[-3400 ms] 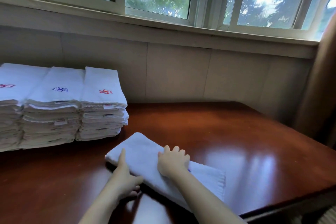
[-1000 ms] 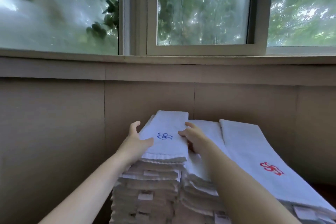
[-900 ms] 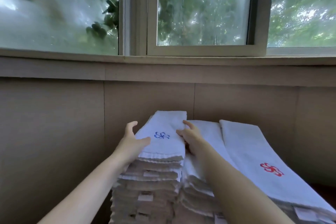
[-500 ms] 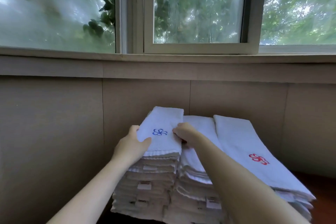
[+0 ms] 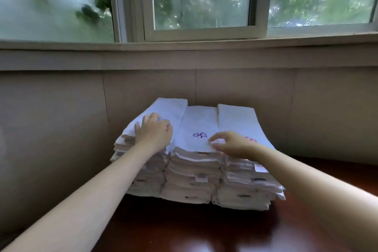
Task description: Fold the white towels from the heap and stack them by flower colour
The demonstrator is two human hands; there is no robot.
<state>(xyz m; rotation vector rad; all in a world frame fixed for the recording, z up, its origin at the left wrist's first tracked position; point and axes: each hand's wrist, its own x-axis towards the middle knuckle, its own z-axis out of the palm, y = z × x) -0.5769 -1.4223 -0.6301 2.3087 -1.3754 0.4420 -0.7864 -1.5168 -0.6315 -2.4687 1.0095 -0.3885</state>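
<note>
We note a wide pale-framed window (image 5: 200, 2) with blurred green foliage behind the glass, over a flat beige panelled wall (image 5: 61, 118). Below it runs a glossy, dark reddish-brown wooden table (image 5: 184, 231).

On the table, set close to the wall, stand three tall stacks of folded white terry towels, side by side and touching. The left stack (image 5: 143, 178) is topped by a folded towel (image 5: 171, 108) whose embroidered mark is mostly covered. The middle stack (image 5: 190, 178) shows a small blue-violet embroidered flower (image 5: 199, 134) on its top face. On the right stack (image 5: 245, 186) a red embroidered flower (image 5: 252, 139) shows only in part, behind the wrist. The front edges are layered, soft and slightly ragged, with small sewn labels showing here and there.

Our left hand (image 5: 154, 132) lies palm down on the top towel of the left stack, fingers bent loosely and pressing on the cloth; we see nothing gripped. Our right hand (image 5: 231, 143) sits at the near right corner of the middle stack's top towel, fingers curved, thumb and forefinger close together at the towel's edge. Whether they actually pinch the cloth we cannot tell. Both bare forearms reach in from the lower corners.
</note>
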